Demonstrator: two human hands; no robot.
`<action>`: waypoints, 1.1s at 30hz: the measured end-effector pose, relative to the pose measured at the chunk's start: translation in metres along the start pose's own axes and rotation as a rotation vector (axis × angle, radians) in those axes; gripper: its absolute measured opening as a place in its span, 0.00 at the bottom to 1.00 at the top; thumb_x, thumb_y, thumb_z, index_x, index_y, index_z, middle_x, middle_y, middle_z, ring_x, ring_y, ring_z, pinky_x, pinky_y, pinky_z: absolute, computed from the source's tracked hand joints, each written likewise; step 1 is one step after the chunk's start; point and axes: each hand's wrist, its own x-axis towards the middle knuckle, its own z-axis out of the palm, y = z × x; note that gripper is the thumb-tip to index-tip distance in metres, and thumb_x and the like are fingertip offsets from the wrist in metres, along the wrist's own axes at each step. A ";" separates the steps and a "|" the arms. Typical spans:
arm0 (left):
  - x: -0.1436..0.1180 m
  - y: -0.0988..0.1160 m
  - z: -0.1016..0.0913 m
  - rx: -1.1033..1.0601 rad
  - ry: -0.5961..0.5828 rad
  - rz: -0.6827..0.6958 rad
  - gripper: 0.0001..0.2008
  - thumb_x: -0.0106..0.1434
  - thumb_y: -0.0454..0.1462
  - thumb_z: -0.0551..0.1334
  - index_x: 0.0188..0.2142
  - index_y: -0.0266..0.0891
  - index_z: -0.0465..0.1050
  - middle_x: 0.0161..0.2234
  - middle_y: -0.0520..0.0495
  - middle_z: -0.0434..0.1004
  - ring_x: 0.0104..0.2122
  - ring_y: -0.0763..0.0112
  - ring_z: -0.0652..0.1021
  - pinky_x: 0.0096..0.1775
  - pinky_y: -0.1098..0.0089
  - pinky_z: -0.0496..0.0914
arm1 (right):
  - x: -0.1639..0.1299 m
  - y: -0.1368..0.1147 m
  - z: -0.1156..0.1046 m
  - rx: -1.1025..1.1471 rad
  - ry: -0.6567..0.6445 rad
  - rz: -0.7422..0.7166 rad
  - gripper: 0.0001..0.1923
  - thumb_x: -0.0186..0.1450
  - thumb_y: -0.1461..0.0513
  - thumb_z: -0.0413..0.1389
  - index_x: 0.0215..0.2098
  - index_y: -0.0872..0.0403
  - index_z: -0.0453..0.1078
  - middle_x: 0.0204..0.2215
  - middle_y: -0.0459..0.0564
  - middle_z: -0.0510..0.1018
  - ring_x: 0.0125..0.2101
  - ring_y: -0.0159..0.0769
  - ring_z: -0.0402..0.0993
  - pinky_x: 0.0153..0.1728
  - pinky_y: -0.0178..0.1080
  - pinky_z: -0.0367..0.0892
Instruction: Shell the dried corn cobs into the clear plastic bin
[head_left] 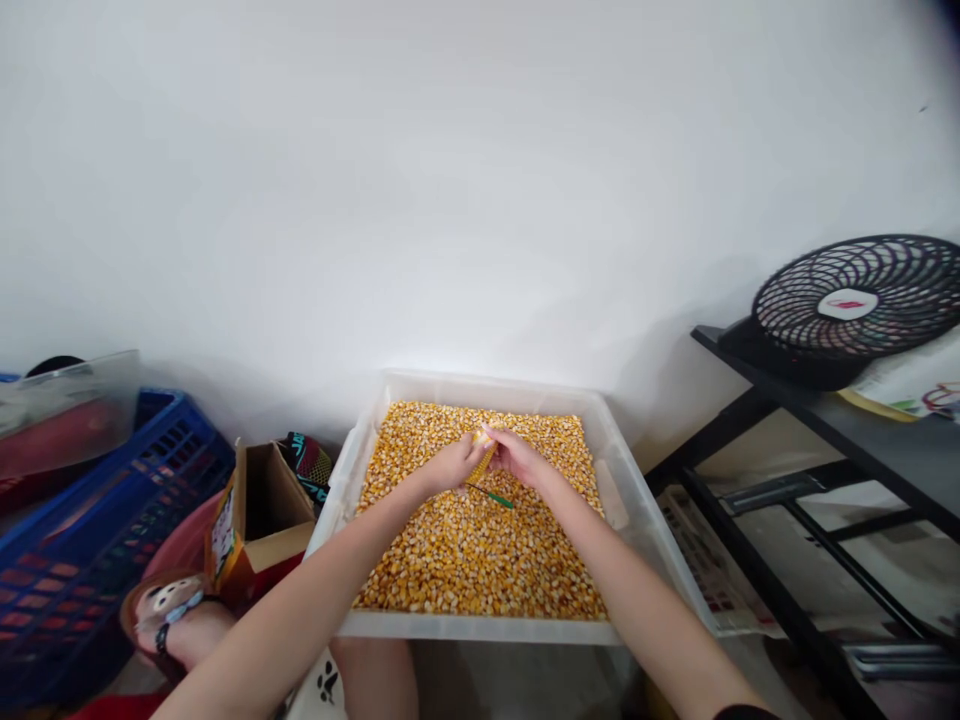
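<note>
Wall [450, 180]: white, behind everything.
Bin [637, 500]: clear plastic, filled with loose kernels [465, 550].
Crate [90, 530]: blue, at left.
Fan [855, 305]: black, on shelf [885, 430] at right.
Box [262, 510]: open cardboard, just left of bin.
Left hand [450, 465]: closed on cob [482, 458].
Right hand [517, 458]: gripping cob's other side, over the kernels.
Green tool [491, 494]: just under the 2 hands.

Head view, forward-down, close over tub [420, 388]
</note>
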 end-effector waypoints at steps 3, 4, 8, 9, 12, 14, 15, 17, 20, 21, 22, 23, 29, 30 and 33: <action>0.001 -0.004 0.002 0.078 0.013 0.077 0.16 0.48 0.50 0.62 0.28 0.40 0.68 0.19 0.49 0.71 0.16 0.66 0.70 0.24 0.71 0.61 | 0.002 0.002 -0.008 -0.018 -0.038 0.019 0.13 0.53 0.54 0.57 0.27 0.56 0.65 0.22 0.43 0.71 0.20 0.26 0.65 0.19 0.30 0.63; 0.001 -0.006 0.002 0.102 0.020 0.108 0.17 0.47 0.50 0.62 0.28 0.40 0.68 0.20 0.48 0.71 0.19 0.65 0.72 0.26 0.70 0.62 | 0.003 0.003 -0.010 -0.048 -0.017 0.024 0.13 0.53 0.54 0.57 0.27 0.56 0.65 0.21 0.42 0.70 0.19 0.25 0.64 0.18 0.29 0.62; 0.001 -0.011 0.004 0.242 0.016 0.132 0.21 0.50 0.53 0.58 0.33 0.39 0.67 0.24 0.43 0.74 0.27 0.60 0.74 0.32 0.68 0.63 | 0.005 0.007 -0.015 -0.166 0.076 0.050 0.13 0.53 0.54 0.57 0.28 0.55 0.64 0.20 0.42 0.69 0.17 0.24 0.62 0.15 0.28 0.58; 0.000 -0.011 0.004 0.323 -0.014 0.124 0.22 0.53 0.54 0.55 0.35 0.37 0.66 0.27 0.41 0.74 0.28 0.59 0.75 0.33 0.67 0.64 | 0.006 0.008 -0.015 -0.173 0.077 0.055 0.13 0.54 0.54 0.57 0.29 0.55 0.64 0.20 0.41 0.69 0.17 0.25 0.62 0.15 0.28 0.58; 0.000 -0.011 0.003 0.607 -0.133 0.132 0.27 0.60 0.53 0.42 0.43 0.33 0.61 0.36 0.34 0.74 0.35 0.57 0.75 0.36 0.64 0.64 | 0.006 0.009 -0.013 -0.160 0.066 0.061 0.14 0.54 0.53 0.57 0.30 0.53 0.63 0.20 0.41 0.68 0.16 0.25 0.62 0.15 0.29 0.59; 0.000 -0.010 0.001 0.737 -0.168 0.140 0.27 0.62 0.51 0.38 0.45 0.31 0.58 0.38 0.31 0.73 0.37 0.57 0.75 0.37 0.64 0.64 | 0.007 0.010 -0.011 -0.144 0.068 0.053 0.14 0.53 0.52 0.57 0.30 0.52 0.62 0.20 0.40 0.68 0.16 0.25 0.61 0.15 0.30 0.60; 0.000 -0.009 0.001 0.775 -0.172 0.142 0.27 0.63 0.50 0.38 0.45 0.30 0.58 0.38 0.31 0.73 0.37 0.57 0.75 0.37 0.64 0.64 | 0.007 0.010 -0.010 -0.137 0.074 0.048 0.14 0.53 0.52 0.57 0.30 0.52 0.62 0.20 0.40 0.68 0.16 0.25 0.61 0.15 0.30 0.61; 0.000 -0.008 0.000 0.790 -0.164 0.152 0.27 0.63 0.50 0.38 0.45 0.31 0.59 0.37 0.32 0.73 0.36 0.58 0.75 0.37 0.64 0.64 | 0.008 0.009 -0.008 -0.124 0.101 0.032 0.14 0.53 0.52 0.57 0.30 0.52 0.62 0.20 0.40 0.68 0.15 0.25 0.61 0.15 0.30 0.61; 0.000 -0.005 0.001 0.717 -0.128 0.164 0.28 0.60 0.54 0.41 0.45 0.34 0.60 0.37 0.36 0.74 0.36 0.60 0.75 0.36 0.67 0.64 | 0.009 0.006 -0.007 -0.096 0.158 0.001 0.14 0.53 0.53 0.57 0.29 0.53 0.62 0.19 0.40 0.68 0.15 0.25 0.61 0.13 0.30 0.59; 0.000 -0.004 0.001 0.698 -0.112 0.152 0.29 0.59 0.56 0.42 0.45 0.34 0.61 0.37 0.37 0.74 0.35 0.61 0.75 0.35 0.67 0.64 | 0.009 0.004 -0.007 -0.086 0.176 -0.007 0.14 0.53 0.53 0.57 0.29 0.53 0.62 0.19 0.40 0.68 0.15 0.25 0.61 0.13 0.29 0.58; 0.000 -0.004 0.002 0.691 -0.099 0.134 0.30 0.58 0.57 0.43 0.44 0.34 0.61 0.36 0.38 0.74 0.34 0.61 0.75 0.34 0.68 0.64 | 0.010 0.003 -0.007 -0.077 0.191 -0.010 0.14 0.53 0.53 0.57 0.28 0.53 0.62 0.18 0.40 0.68 0.15 0.25 0.61 0.13 0.29 0.57; 0.000 -0.003 0.003 0.693 -0.089 0.118 0.31 0.57 0.58 0.42 0.42 0.34 0.62 0.36 0.38 0.74 0.33 0.60 0.75 0.33 0.68 0.64 | 0.010 0.002 -0.008 -0.068 0.202 -0.012 0.14 0.53 0.52 0.57 0.28 0.53 0.62 0.18 0.40 0.68 0.14 0.24 0.61 0.12 0.29 0.57; 0.000 -0.005 0.007 0.762 -0.051 0.116 0.32 0.60 0.55 0.35 0.40 0.32 0.64 0.34 0.36 0.74 0.33 0.59 0.74 0.34 0.66 0.64 | 0.011 0.006 -0.007 -0.020 0.183 -0.030 0.15 0.53 0.51 0.56 0.25 0.54 0.61 0.16 0.40 0.66 0.13 0.24 0.58 0.12 0.30 0.55; 0.000 -0.005 0.008 0.773 -0.048 0.117 0.32 0.60 0.55 0.35 0.40 0.31 0.64 0.33 0.35 0.74 0.33 0.59 0.75 0.34 0.66 0.64 | 0.011 0.007 -0.006 -0.014 0.183 -0.029 0.16 0.53 0.51 0.56 0.25 0.54 0.61 0.16 0.40 0.66 0.13 0.24 0.58 0.12 0.30 0.55; 0.000 -0.007 0.008 0.767 -0.061 0.125 0.32 0.61 0.54 0.36 0.40 0.30 0.65 0.32 0.35 0.74 0.33 0.60 0.75 0.35 0.66 0.64 | 0.010 0.008 -0.005 0.010 0.176 -0.017 0.15 0.53 0.51 0.56 0.25 0.53 0.62 0.16 0.41 0.67 0.14 0.25 0.60 0.13 0.30 0.56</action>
